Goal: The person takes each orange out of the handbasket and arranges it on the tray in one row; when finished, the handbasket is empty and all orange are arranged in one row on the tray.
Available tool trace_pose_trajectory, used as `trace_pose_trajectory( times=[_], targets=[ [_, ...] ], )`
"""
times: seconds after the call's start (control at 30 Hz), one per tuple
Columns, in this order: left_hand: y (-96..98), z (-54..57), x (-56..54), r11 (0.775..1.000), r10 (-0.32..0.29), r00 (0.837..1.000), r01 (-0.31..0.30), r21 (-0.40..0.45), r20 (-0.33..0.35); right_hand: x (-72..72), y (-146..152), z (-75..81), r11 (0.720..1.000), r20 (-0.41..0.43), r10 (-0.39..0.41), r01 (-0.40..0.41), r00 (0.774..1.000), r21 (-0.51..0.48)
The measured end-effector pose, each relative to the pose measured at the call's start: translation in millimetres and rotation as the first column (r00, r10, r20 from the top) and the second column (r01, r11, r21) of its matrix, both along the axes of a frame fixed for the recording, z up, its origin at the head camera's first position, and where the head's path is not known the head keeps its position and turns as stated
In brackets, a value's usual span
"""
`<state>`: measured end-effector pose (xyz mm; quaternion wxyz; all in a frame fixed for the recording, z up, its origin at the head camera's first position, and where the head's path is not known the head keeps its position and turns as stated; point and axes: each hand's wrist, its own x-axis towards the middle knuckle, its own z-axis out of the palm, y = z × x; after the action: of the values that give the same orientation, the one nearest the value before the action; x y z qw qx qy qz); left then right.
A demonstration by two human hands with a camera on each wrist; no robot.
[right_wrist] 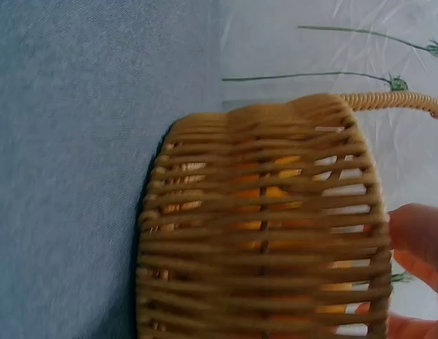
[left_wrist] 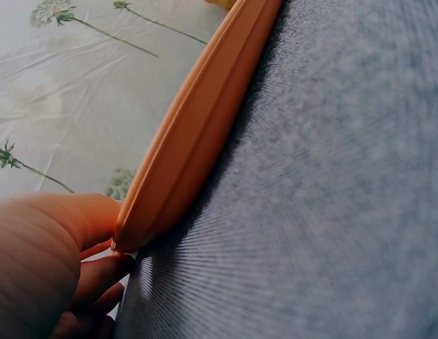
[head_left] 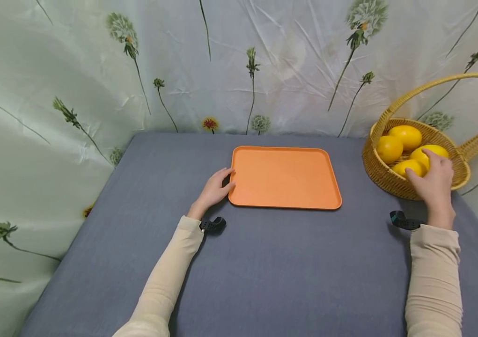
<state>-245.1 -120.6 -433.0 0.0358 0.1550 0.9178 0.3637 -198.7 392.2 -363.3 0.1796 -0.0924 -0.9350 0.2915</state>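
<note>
An orange rectangular tray (head_left: pixel 285 178) lies flat on the grey-blue tabletop. At its left edge my left hand (head_left: pixel 214 188) holds the rim; in the left wrist view the thumb (left_wrist: pixel 99 215) reaches over it and other fingers lie bent beside the corner. A wicker basket (head_left: pixel 390 182) at the right contains several yellow lemons (head_left: pixel 406 136). My right hand (head_left: pixel 436 180) is over the basket's near side, thumb and fingers spread around a lemon (head_left: pixel 434 150) at the right. Firm contact there cannot be seen. The right wrist view shows mostly the woven basket side (right_wrist: pixel 261 233).
The basket's tall arched handle (head_left: pixel 437 84) rises above the lemons and leans right. A pale curtain (head_left: pixel 205 70) printed with dandelions hangs behind the table and at its sides. Grey-blue cloth (head_left: pixel 297 262) covers the table in front of the tray.
</note>
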Motion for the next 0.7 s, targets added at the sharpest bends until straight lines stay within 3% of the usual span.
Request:
trace_pose_trajectory(
  times=[0.2, 0.4, 0.7],
  targets=[
    [-1.1, -2.5, -1.0, 1.0, 0.006, 1.0, -0.006, 0.003, -0.004, -6.9, 5.6, 1.1, 0.994, 0.145, 0.058, -0.071, 0.988, 0.088],
    [-1.4, -0.4, -0.3, 1.0, 0.01, 1.0, -0.01, 0.0, -0.003, -16.5, 14.1, 14.2, 0.969, 0.323, 0.129, -0.189, 0.938, 0.161],
    [-0.4, -0.4, -0.2, 1.0, 0.001, 1.0, -0.001, 0.0, 0.002, -15.7, 16.6, 19.9, 0.979, 0.408, 0.093, -0.157, 0.908, 0.127]
  ],
)
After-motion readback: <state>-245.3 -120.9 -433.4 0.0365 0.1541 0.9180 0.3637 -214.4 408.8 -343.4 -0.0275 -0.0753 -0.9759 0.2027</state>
